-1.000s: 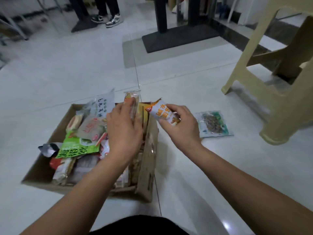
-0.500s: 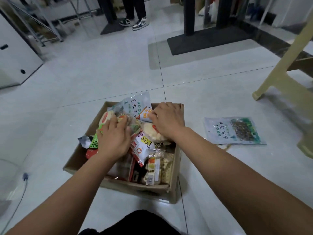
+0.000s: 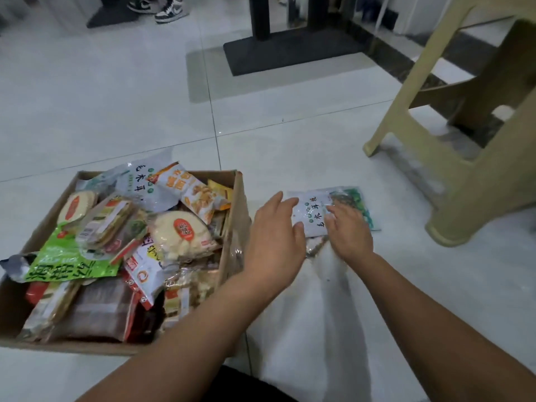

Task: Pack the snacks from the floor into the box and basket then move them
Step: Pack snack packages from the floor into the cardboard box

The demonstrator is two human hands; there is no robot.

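A cardboard box (image 3: 236,204) on the tiled floor at the left is heaped with several snack packets, an orange-and-white one (image 3: 191,188) lying on top at the back. To its right a white and green snack packet (image 3: 314,211) lies flat on the floor. My left hand (image 3: 274,242) hovers over that packet's left edge with spread fingers and holds nothing. My right hand (image 3: 349,232) lies on the packet's middle, fingers loosely bent over it. A smaller clear packet (image 3: 313,248) peeks out between my hands. No basket is in view.
A beige plastic stool (image 3: 470,158) stands close at the right. A black stand base (image 3: 290,53) sits farther back in the middle. A person's sneakers (image 3: 168,8) show at the top left. Open tiled floor lies beyond the box.
Both hands left the box and moved right to the white and green packet on the floor. The orange-and-white packet my right hand held now lies in the box.
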